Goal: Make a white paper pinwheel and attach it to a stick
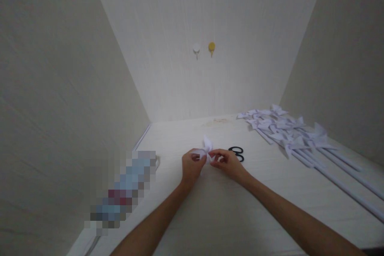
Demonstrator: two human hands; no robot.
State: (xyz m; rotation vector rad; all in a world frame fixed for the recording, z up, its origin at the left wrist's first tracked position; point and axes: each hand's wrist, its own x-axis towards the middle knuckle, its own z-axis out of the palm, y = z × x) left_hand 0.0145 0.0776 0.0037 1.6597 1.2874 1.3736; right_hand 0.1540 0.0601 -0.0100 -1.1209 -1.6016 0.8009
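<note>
Between my two hands, above the middle of the table, is a white paper pinwheel [207, 144] with one blade pointing up and away. My left hand [192, 166] grips its left side between thumb and fingers. My right hand [228, 163] pinches at the pinwheel's centre and right side, its fingertips close to the left thumb. Whether a pin or other small piece sits in that pinch is too small to tell. Just beyond my right hand lies a pair of scissors [237, 150]; its black handle loops show, and the rest is hidden behind the hand.
Several finished-looking white paper pinwheels on paper sticks [345, 180] lie heaped at the right side of the table [168, 136]. A pixelated object [129, 188] lies along the left wall. A white hook [196, 48] and a yellow hook [211, 47] are on the back wall.
</note>
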